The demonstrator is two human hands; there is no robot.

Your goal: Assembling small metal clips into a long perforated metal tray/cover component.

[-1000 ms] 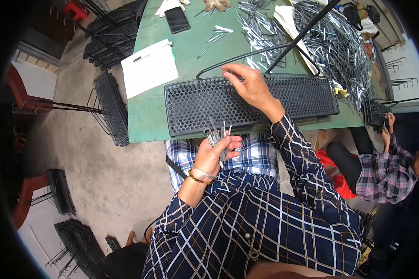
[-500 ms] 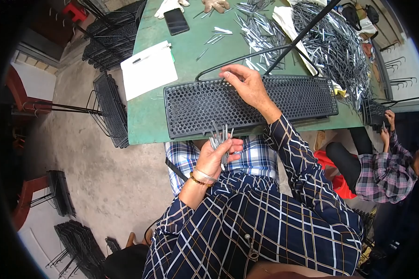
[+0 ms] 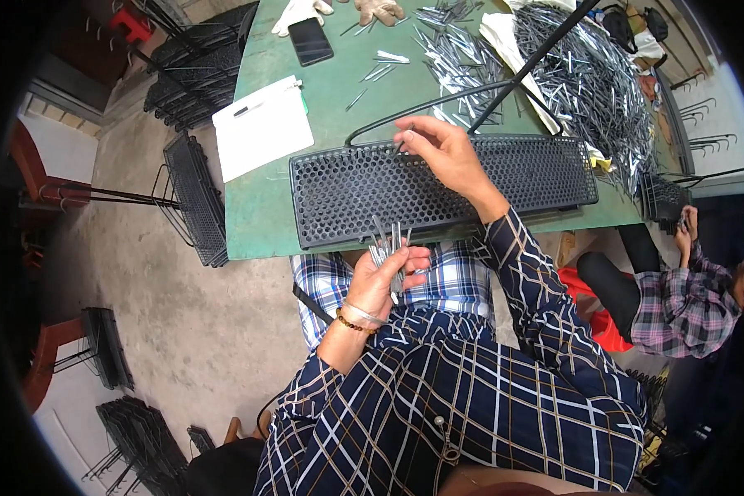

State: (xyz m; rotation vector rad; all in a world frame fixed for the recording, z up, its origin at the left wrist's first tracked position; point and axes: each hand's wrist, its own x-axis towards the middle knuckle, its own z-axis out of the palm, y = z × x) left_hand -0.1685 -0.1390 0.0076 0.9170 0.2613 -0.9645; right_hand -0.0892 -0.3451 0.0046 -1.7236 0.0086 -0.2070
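Metal strips (image 3: 386,246) held in left hand (image 3: 375,279), six o'clock from perforated rack (image 3: 339,194), are best fanned for right hand (image 3: 446,159), fingers narrow, load unclear.

The perforated rack (image 3: 512,182) looks like dark coated metal, matt overall, and its long bar (image 3: 554,47) is smooth with a faint sheen. The thin strips (image 3: 394,269) in the left hand (image 3: 372,281) are bright, glossy metal; the heap (image 3: 583,91) mixes shiny silver with duller grey. The green tabletop (image 3: 260,215) appears smooth and slightly scuffed, the white sheet (image 3: 260,136) matt paper, the phone (image 3: 311,41) glossy-faced. The tan glove (image 3: 378,10) is soft, matt cloth, the floor (image 3: 223,331) dull, blotchy concrete, the bangle (image 3: 364,313) polished metal.
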